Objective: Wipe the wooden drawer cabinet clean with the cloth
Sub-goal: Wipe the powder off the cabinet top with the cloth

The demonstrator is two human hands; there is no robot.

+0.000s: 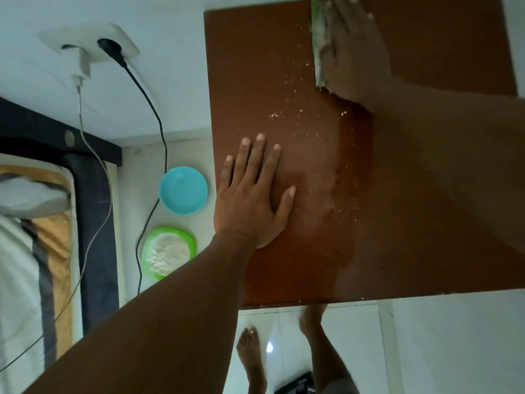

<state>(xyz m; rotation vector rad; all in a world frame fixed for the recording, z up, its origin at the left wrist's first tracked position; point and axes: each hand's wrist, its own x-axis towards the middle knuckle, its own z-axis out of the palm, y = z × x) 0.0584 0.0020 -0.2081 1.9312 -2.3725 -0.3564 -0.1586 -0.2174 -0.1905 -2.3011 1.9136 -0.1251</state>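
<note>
I look straight down on the reddish-brown wooden cabinet top [255,81], which is dusted with white powder specks down its middle. My right hand [355,49] presses flat on a pale greenish-white cloth [319,46] at the far right part of the top, and the cloth shows along the hand's left edge. My left hand [252,194] lies flat with fingers spread on the near-left part of the top, holding nothing. A smeared powder streak runs between the two hands.
On the floor left of the cabinet sit a blue plate [183,190] and a green plate of white powder [167,251]. A wall socket [93,46] with a black cable and a white charger cable is at upper left. A bed [34,223] lies far left. My bare feet [251,356] stand on white tiles.
</note>
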